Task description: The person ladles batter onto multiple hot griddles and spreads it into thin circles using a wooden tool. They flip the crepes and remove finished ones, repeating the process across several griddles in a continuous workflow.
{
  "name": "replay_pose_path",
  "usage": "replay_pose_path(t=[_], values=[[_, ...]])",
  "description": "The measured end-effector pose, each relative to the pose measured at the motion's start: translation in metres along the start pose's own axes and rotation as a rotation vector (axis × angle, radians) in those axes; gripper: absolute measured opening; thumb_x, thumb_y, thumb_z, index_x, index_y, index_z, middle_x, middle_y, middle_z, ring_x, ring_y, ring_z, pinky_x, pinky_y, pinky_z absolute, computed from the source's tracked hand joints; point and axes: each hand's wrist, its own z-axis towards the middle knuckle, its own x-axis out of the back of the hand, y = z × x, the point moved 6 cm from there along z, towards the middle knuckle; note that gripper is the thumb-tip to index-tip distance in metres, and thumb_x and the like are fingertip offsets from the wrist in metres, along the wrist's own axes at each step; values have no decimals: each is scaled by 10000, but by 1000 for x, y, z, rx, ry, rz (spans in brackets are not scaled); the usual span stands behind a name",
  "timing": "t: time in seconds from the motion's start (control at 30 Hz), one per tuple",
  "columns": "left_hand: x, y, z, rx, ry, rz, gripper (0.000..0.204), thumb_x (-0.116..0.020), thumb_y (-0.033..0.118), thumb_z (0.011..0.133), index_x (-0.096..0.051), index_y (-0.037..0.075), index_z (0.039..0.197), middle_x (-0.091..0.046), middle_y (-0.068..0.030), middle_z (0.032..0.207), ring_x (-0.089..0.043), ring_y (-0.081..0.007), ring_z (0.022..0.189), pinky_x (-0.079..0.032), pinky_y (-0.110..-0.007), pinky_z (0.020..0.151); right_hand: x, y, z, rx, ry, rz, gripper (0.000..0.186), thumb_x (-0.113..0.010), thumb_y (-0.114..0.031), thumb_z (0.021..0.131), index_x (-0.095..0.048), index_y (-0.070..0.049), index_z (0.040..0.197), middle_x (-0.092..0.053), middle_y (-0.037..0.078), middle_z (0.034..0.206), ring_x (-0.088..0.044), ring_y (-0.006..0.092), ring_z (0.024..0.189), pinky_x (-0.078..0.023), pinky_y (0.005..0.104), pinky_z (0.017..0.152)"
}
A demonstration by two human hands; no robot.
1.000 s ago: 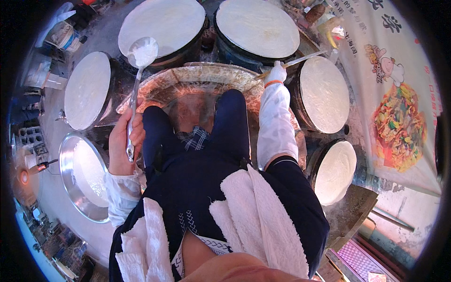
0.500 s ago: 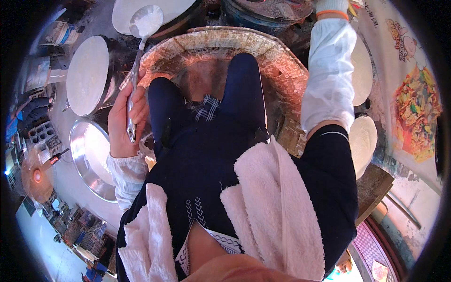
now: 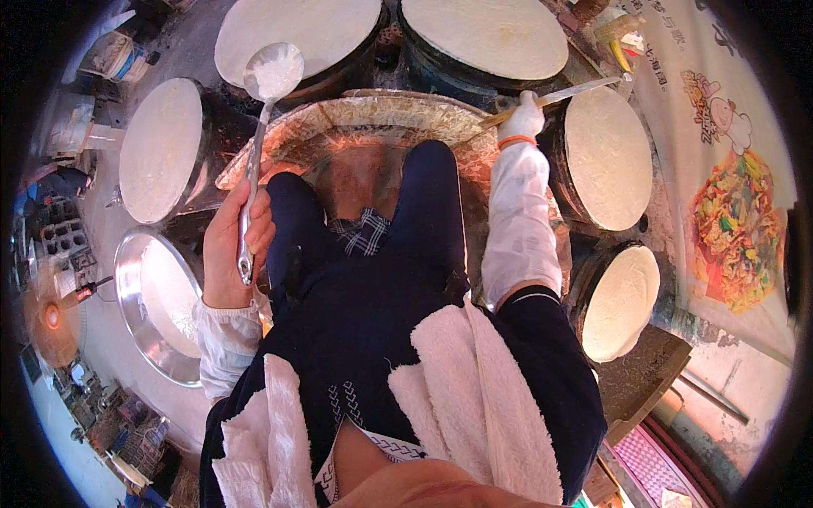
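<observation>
My left hand [image 3: 236, 247] is wrapped round the handle of a metal ladle [image 3: 275, 72]. White batter coats its bowl, which hangs over the near edge of the far-left griddle. My right hand [image 3: 522, 121], in a white glove with an orange band, grips a long flat-bladed spatula [image 3: 584, 90]. Its wooden handle end points left, and the blade reaches right, above the upper edge of the right griddle. Pale round sheets cover the far-left griddle [image 3: 296, 30], the far-right griddle [image 3: 487, 34], the left griddle [image 3: 161, 152] and the right griddle [image 3: 608, 158].
A steel basin [image 3: 127, 288] with white batter stands at my left. Another griddle [image 3: 622, 302] with a pale sheet sits at near right. A curved, crusted rim [image 3: 381, 110] surrounds my knees. A printed banner [image 3: 737, 203] hangs at far right, and a fan [image 3: 52, 317] is at left.
My right hand has come back toward me and leftward from the far right edge, bringing the spatula into view. My left hand keeps the ladle nearly in place. The view has tilted farther out.
</observation>
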Motion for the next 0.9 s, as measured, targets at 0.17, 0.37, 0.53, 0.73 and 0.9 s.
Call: replay_pose_path(t=[0.17, 0.37, 0.53, 0.73, 0.9], values=[[4, -1, 0, 16, -71, 25, 378, -403, 203, 1087, -432, -38, 1377, -475, -10, 741, -413, -54, 473, -352, -198, 429, -7, -1, -21, 101, 26, -23, 384, -627, -109, 912, -616, 14, 1276, -655, 83, 1128, -633, 205, 863, -502, 358, 733], [-1, -3, -3, 18, -94, 17, 384, -405, 204, 1086, -431, -43, 1380, -482, -11, 745, -421, -50, 483, -350, -199, 438, 21, -35, -52, 119, 16, -271, 325, -621, -142, 903, -669, -13, 1197, -677, 64, 962, -648, 160, 842, -518, 325, 727], [5, -3, -6, 25, -115, 14, 381, -408, 192, 1084, -427, -35, 1389, -475, -8, 755, -410, -48, 487, -343, -192, 436, 31, -47, -152, -11, -111, -282, 260, -560, -259, 1010, -613, -82, 1193, -657, 60, 783, -604, 159, 485, -391, 264, 377], [23, 17, -17, 31, -68, -105, 393, -391, 171, 1087, -396, -53, 1410, -442, 2, 759, -401, -40, 481, -366, -189, 407, 10, -23, -228, -208, -281, -305, 263, -561, -308, 1012, -649, -61, 1029, -643, 54, 750, -577, 144, 479, -362, 252, 383], [103, 46, -48, -69, 8, -233, 380, -420, 150, 1070, -419, -44, 1396, -438, -4, 741, -410, -54, 493, -366, -206, 405, -11, -15, -271, -199, -455, -283, 282, -559, -304, 1013, -663, -68, 1125, -653, 44, 767, -581, 133, 501, -361, 245, 397]])
